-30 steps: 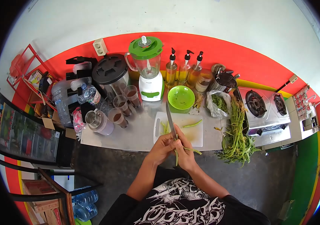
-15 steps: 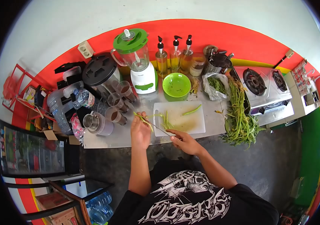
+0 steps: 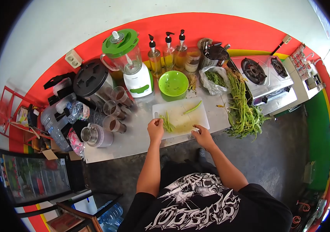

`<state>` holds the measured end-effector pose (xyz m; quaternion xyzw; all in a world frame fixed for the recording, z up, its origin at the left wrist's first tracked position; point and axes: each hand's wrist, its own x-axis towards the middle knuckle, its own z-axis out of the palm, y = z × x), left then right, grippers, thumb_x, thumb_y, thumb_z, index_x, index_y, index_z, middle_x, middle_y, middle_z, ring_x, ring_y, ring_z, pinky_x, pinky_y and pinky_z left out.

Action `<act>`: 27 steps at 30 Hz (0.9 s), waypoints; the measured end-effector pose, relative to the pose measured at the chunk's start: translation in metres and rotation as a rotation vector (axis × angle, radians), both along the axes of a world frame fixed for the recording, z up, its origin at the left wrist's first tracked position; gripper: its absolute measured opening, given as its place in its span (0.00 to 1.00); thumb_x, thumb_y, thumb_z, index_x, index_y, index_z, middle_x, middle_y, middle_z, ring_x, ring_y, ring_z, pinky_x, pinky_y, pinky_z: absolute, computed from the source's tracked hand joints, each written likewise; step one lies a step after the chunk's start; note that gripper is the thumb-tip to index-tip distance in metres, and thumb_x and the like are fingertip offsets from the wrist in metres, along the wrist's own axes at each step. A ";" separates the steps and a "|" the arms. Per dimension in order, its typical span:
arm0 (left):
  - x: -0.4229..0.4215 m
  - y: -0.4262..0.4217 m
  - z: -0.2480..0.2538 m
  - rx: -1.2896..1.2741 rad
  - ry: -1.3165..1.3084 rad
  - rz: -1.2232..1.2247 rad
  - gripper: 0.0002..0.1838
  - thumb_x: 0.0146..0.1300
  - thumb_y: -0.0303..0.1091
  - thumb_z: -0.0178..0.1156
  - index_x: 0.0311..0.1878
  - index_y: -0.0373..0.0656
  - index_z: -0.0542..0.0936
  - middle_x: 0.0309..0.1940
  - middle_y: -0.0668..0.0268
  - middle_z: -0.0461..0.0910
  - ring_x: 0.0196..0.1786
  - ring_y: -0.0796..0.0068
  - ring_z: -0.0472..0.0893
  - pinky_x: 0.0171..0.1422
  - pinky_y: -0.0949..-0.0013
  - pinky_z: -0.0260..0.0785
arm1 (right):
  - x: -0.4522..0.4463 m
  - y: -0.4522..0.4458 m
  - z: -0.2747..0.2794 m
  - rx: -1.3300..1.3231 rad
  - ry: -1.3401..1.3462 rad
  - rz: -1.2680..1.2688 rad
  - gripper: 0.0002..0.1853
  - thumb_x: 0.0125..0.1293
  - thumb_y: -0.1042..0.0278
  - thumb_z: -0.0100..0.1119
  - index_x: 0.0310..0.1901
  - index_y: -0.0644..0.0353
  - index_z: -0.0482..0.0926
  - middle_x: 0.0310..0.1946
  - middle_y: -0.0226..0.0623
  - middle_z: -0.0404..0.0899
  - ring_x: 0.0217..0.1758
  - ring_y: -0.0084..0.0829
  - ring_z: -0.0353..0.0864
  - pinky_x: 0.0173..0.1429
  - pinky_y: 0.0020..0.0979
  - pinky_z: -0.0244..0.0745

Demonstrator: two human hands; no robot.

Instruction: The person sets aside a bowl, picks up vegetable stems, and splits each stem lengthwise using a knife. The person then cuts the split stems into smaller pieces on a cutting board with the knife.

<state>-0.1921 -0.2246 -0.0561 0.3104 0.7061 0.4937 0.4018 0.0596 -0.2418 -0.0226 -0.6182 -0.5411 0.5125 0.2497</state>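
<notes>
My left hand [image 3: 155, 130] is at the near left corner of the white cutting board [image 3: 184, 121], its fingers curled together; whatever they hold is hidden. Just to its right, cut green stalks [image 3: 167, 123] lie in a loose bunch on the board. My right hand [image 3: 203, 136] is at the board's near right edge, thumb and fingers closed; a small pale bit shows at the fingertips, but I cannot make out what it is. One longer green stalk [image 3: 193, 107] lies towards the board's far right. Behind the board stands a green bowl [image 3: 173, 86].
A heap of leafy stalks [image 3: 244, 104] hangs over the counter's front edge, beside a gas stove [image 3: 263, 77]. A plastic bag of leaves [image 3: 215, 80], pump bottles [image 3: 169, 56] and a blender [image 3: 132, 63] stand behind. Cups of brown powder [image 3: 114, 110] are at the left.
The stalks in my left hand are now on the board, and that hand has moved right to the board's corner. My right hand has moved right; the knife no longer shows clearly.
</notes>
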 end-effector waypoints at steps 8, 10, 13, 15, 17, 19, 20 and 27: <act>0.044 0.024 0.017 0.032 0.800 -0.116 0.18 0.60 0.33 0.69 0.54 0.42 0.81 0.54 0.56 0.78 0.59 0.50 0.73 0.65 0.54 0.67 | 0.035 -0.006 -0.022 0.098 0.048 0.000 0.26 0.69 0.70 0.60 0.67 0.68 0.71 0.28 0.30 0.75 0.27 0.21 0.72 0.31 0.27 0.68; 0.062 0.038 0.011 0.116 0.783 -0.225 0.18 0.59 0.32 0.69 0.53 0.42 0.82 0.52 0.56 0.78 0.57 0.51 0.74 0.63 0.54 0.68 | 0.041 -0.011 0.002 0.031 0.118 -0.062 0.25 0.70 0.70 0.58 0.68 0.67 0.71 0.31 0.31 0.77 0.25 0.21 0.73 0.30 0.27 0.69; 0.088 0.053 0.003 0.195 0.769 -0.380 0.17 0.58 0.30 0.68 0.52 0.43 0.82 0.50 0.56 0.79 0.55 0.52 0.75 0.61 0.54 0.69 | 0.051 -0.017 0.024 -0.063 0.209 -0.136 0.24 0.72 0.70 0.55 0.68 0.66 0.71 0.34 0.33 0.80 0.24 0.21 0.75 0.28 0.26 0.71; 0.101 0.060 0.000 0.204 0.776 -0.433 0.17 0.59 0.30 0.68 0.52 0.43 0.82 0.50 0.56 0.79 0.56 0.52 0.75 0.61 0.54 0.69 | 0.056 -0.020 0.035 -0.079 0.249 -0.179 0.22 0.74 0.67 0.53 0.66 0.66 0.73 0.32 0.31 0.81 0.24 0.19 0.74 0.28 0.25 0.71; 0.105 0.062 -0.005 0.156 0.772 -0.561 0.16 0.59 0.27 0.67 0.51 0.43 0.83 0.46 0.57 0.79 0.54 0.52 0.76 0.58 0.52 0.71 | 0.062 -0.022 0.026 0.017 0.153 -0.189 0.22 0.73 0.65 0.56 0.64 0.67 0.75 0.30 0.34 0.83 0.25 0.22 0.77 0.31 0.27 0.72; 0.108 0.065 -0.014 0.116 0.768 -0.563 0.15 0.59 0.27 0.67 0.51 0.42 0.83 0.46 0.56 0.81 0.52 0.53 0.78 0.57 0.55 0.72 | 0.065 -0.024 0.024 0.110 0.039 -0.226 0.21 0.72 0.61 0.58 0.58 0.70 0.80 0.25 0.37 0.82 0.29 0.26 0.79 0.39 0.30 0.73; 0.110 0.068 -0.019 0.064 0.766 -0.560 0.15 0.60 0.28 0.67 0.51 0.42 0.83 0.45 0.56 0.82 0.50 0.54 0.80 0.56 0.57 0.74 | 0.067 -0.023 0.025 0.115 0.037 -0.234 0.21 0.72 0.61 0.58 0.58 0.70 0.80 0.25 0.37 0.82 0.29 0.26 0.79 0.39 0.30 0.73; 0.110 0.036 0.069 -0.004 -0.529 -0.531 0.11 0.72 0.30 0.61 0.54 0.37 0.82 0.47 0.63 0.85 0.45 0.70 0.86 0.56 0.73 0.75 | 0.056 -0.010 0.057 0.152 0.117 -0.137 0.20 0.79 0.59 0.51 0.57 0.68 0.81 0.20 0.23 0.69 0.23 0.16 0.64 0.29 0.25 0.62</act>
